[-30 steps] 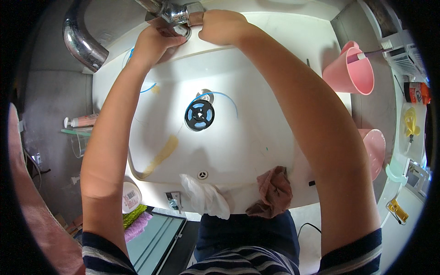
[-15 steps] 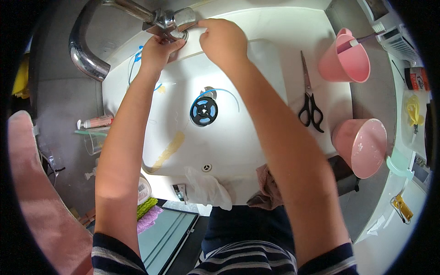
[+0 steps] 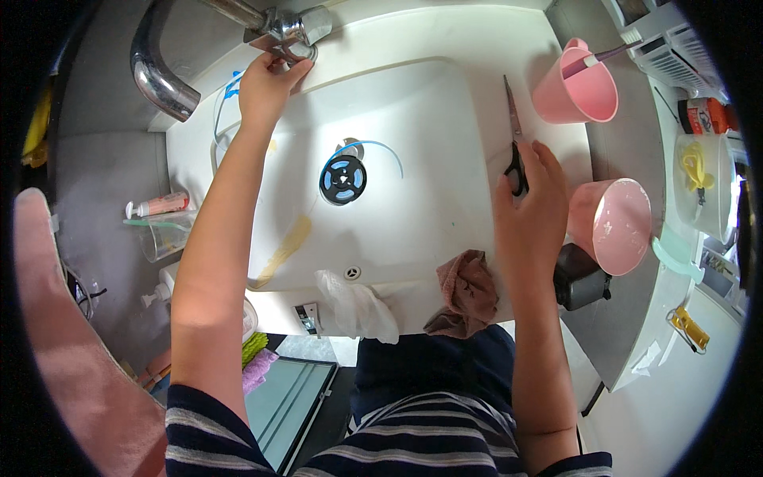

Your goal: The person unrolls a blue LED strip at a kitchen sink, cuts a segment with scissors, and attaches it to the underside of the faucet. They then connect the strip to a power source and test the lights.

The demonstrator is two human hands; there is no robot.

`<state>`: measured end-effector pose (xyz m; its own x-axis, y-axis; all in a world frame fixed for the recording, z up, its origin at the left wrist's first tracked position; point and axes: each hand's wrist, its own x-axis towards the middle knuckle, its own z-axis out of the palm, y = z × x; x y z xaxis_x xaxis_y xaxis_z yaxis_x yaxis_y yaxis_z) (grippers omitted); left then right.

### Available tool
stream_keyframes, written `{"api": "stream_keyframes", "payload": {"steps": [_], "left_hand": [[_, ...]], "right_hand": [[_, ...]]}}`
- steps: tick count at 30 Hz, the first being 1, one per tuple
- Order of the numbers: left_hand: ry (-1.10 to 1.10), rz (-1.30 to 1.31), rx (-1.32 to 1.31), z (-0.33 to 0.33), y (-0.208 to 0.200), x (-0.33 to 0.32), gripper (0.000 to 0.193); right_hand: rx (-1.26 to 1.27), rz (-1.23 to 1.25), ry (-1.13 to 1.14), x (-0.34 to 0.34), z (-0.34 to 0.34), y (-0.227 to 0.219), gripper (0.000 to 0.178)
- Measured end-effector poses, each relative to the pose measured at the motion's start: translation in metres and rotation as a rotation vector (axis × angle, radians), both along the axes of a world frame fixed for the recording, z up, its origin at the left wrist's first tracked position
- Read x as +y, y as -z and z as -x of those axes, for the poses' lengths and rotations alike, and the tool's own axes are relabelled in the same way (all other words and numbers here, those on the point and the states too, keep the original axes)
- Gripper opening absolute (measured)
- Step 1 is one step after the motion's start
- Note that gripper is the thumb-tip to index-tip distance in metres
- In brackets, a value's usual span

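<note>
My left hand (image 3: 268,89) is at the foot of the chrome faucet (image 3: 288,30), thumb and fingers pinched together there; what lies between them is hidden. My right hand (image 3: 534,208) is over the black handles of a pair of scissors (image 3: 515,159), thumb on one side and fingers on the other, spread apart. The scissors lie on the sink's right rim, blades pointing away from me. In the white sink basin (image 3: 421,222) rests a black reel (image 3: 343,180) with blue inserts, and a thin blue strip curls off it.
Right of the scissors stand a pink mug (image 3: 576,83) holding a purple-handled brush, a larger pink cup (image 3: 610,225) and a dark container (image 3: 582,278). Along the front rim lie a brown cloth (image 3: 467,294) and a clear plastic bag (image 3: 358,306). A pump bottle (image 3: 159,204) is at left.
My right hand has left the faucet and come down to the scissors on the right. My left hand stays at the faucet's foot. The whole view has shifted slightly.
</note>
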<state>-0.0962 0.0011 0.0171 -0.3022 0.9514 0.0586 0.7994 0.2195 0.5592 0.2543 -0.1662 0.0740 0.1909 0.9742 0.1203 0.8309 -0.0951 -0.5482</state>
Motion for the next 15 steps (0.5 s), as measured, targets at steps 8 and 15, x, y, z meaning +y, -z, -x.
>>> {"api": "stream_keyframes", "payload": {"steps": [8,15], "left_hand": [[0.065,-0.117,0.028,-0.004,0.004,-0.003,0.046],[0.128,-0.200,0.058,-0.003,0.008,-0.007,0.039]], "right_hand": [[-0.077,0.007,0.063,0.005,-0.007,0.022,0.053],[0.055,0.076,-0.008,0.035,0.010,0.017,0.030]]}}
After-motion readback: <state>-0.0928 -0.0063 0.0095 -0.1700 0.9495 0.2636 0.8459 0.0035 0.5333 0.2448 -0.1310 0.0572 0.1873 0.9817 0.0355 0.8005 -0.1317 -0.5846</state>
